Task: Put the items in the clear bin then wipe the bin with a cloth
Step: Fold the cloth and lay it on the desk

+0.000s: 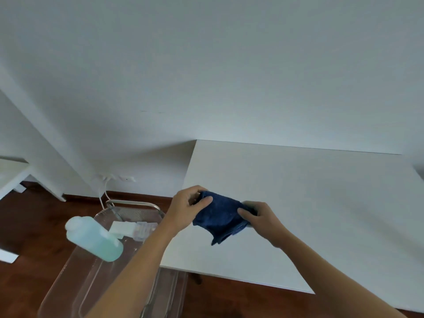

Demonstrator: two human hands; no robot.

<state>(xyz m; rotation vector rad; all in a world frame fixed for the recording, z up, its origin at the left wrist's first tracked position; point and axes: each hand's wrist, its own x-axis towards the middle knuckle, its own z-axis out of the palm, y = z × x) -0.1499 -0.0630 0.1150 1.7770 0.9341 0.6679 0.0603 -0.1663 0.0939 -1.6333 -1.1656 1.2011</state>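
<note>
A dark blue cloth (221, 220) is held bunched between both my hands, just above the left edge of the white table (309, 203). My left hand (188, 206) grips its left end and my right hand (259, 216) pinches its right end. Down to the left stands the clear bin (68, 281) on the floor. Inside it lie a translucent bottle of pale green liquid (94, 238), a white box (121, 228) and a small clear case (144, 229). My left forearm crosses over the bin's right side.
The wooden floor (34, 221) surrounds the bin. A wall socket with a white cable (104, 191) sits behind it on the white wall. Part of another white table (11, 175) shows at the far left.
</note>
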